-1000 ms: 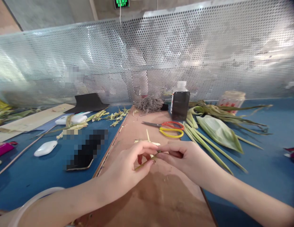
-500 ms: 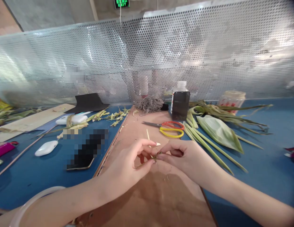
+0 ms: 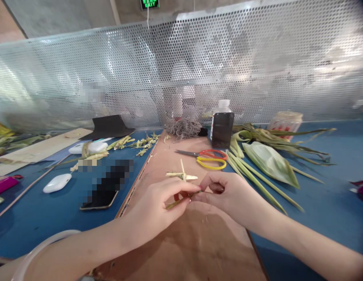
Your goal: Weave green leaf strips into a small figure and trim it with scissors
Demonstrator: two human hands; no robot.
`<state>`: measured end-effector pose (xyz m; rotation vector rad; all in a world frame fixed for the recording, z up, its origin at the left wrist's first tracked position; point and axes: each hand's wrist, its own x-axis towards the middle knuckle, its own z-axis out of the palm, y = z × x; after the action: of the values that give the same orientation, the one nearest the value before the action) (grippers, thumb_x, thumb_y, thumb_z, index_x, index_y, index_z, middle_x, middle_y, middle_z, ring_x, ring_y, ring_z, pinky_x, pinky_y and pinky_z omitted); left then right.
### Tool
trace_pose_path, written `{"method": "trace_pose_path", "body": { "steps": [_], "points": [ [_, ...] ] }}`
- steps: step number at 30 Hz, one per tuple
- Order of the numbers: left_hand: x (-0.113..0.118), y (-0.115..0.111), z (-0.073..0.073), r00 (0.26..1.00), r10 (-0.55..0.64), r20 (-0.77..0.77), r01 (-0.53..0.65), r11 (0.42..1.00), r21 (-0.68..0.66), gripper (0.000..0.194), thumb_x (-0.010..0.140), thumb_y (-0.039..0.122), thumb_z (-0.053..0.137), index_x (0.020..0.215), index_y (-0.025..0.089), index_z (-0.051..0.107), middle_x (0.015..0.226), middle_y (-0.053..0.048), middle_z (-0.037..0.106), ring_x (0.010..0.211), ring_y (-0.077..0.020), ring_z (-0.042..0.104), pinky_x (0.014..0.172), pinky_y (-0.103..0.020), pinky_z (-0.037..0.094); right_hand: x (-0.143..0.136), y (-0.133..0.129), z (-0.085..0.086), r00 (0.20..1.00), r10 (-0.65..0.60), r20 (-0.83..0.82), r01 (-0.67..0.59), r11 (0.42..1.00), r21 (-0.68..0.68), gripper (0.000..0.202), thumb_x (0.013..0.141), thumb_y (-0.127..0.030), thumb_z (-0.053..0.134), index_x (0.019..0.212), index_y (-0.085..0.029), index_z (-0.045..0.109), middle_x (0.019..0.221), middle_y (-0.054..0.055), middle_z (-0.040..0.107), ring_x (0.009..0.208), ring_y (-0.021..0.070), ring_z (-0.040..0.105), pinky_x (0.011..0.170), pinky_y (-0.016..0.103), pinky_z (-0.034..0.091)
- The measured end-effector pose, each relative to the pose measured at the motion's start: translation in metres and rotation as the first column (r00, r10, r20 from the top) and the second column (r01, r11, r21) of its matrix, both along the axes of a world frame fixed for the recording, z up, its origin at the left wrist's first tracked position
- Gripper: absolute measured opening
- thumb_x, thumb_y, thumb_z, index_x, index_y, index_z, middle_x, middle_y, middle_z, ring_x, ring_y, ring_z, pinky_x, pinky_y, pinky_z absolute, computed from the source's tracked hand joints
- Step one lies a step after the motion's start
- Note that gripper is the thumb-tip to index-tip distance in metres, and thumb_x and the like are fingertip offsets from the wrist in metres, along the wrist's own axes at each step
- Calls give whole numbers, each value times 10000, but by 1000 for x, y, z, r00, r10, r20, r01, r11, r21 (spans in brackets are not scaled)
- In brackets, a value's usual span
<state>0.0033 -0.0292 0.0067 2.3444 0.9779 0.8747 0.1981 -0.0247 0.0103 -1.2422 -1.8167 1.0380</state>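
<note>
My left hand (image 3: 172,195) and my right hand (image 3: 222,189) meet at the fingertips over the brown board (image 3: 199,246). Between them they pinch a thin green-brown plant strip (image 3: 174,204), which passes under the left fingers; its far end is hidden by the fingertips. Just beyond the left fingers lies a small cross-shaped piece of pale leaf strips (image 3: 183,175) on the board. Scissors (image 3: 210,158) with one red and one yellow handle lie farther back, blades pointing left.
Green stalks (image 3: 260,183) and a broad pale leaf (image 3: 270,162) lie to the right. Behind the scissors are a tangle of grey cord (image 3: 185,128) and a phone (image 3: 222,130) leaning on a bottle. At left are another phone (image 3: 107,191) and a white case (image 3: 57,182).
The left fingers have come down and together, so more of the strip shows beneath them. The cross-shaped piece behind the hand is now more fully in view.
</note>
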Motion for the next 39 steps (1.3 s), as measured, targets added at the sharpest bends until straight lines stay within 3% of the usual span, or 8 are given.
{"method": "trace_pose_path", "body": {
  "steps": [6, 9, 12, 15, 20, 29, 35, 39],
  "points": [
    [1, 1, 1, 998, -52, -30, 54, 994, 92, 302, 829, 70, 525, 1080, 219, 603, 988, -12, 643, 871, -114, 591, 778, -236, 479, 1, 7, -6, 991, 54, -121, -68, 991, -119, 201, 705, -364, 692, 693, -175, 627, 533, -67, 403, 499, 76, 303, 465, 224, 226],
    [3, 1, 3, 997, -23, -75, 32, 993, 114, 301, 774, 110, 619, 1057, 207, 585, 928, -3, 633, 756, -109, 564, 698, -235, 476, 0, 8, -6, 962, 73, -263, -143, 956, -256, 245, 650, -376, 744, 667, -172, 610, 606, -38, 523, 536, 76, 378, 484, 221, 247],
    [6, 1, 2, 992, 30, -123, -11, 988, 152, 196, 764, 174, 665, 941, 197, 584, 844, 13, 614, 741, -113, 544, 673, -233, 449, -3, 8, -5, 937, 67, -342, -199, 908, -368, 271, 615, -364, 774, 623, -162, 592, 570, -49, 486, 507, 61, 328, 457, 224, 194],
    [6, 2, 0, 989, 41, -142, -13, 981, 194, 107, 782, 166, 648, 842, 188, 562, 805, 21, 584, 753, -110, 529, 670, -226, 425, -5, 7, -7, 924, 80, -374, -241, 882, -405, 277, 622, -365, 776, 649, -150, 603, 578, -49, 443, 515, 63, 284, 448, 235, 146],
    [6, 4, -4, 992, 18, -129, 13, 971, 237, 171, 750, 58, 621, 839, 181, 543, 808, 27, 566, 732, -96, 512, 656, -213, 412, -6, 4, -9, 914, 80, -398, -272, 850, -452, 292, 644, -379, 770, 685, -144, 602, 578, -54, 380, 523, 68, 222, 456, 251, 105],
    [4, 5, -4, 997, 25, -68, -6, 965, 261, 180, 738, 54, 629, 835, 186, 556, 825, 18, 601, 763, -104, 543, 684, -222, 431, -2, 2, -2, 911, 65, -408, -276, 830, -484, 293, 656, -379, 767, 765, -133, 651, 565, -72, 324, 513, 61, 187, 447, 247, 89],
    [4, 7, -1, 996, 36, -76, -19, 975, 220, 159, 737, 67, 621, 837, 185, 585, 794, 9, 582, 725, -116, 531, 639, -235, 421, 0, 3, -3, 906, 84, -415, -293, 830, -474, 298, 674, -383, 751, 815, -128, 689, 543, -80, 280, 511, 66, 163, 446, 253, 85],
    [4, 7, 1, 995, 83, -61, -81, 996, 34, 149, 770, 136, 610, 900, 210, 614, 805, 12, 577, 661, -108, 512, 589, -235, 416, 0, 6, -4, 907, 59, -416, -269, 842, -468, 238, 675, -345, 744, 781, -137, 700, 538, -76, 331, 489, 56, 177, 438, 249, 90]
  ]
}}
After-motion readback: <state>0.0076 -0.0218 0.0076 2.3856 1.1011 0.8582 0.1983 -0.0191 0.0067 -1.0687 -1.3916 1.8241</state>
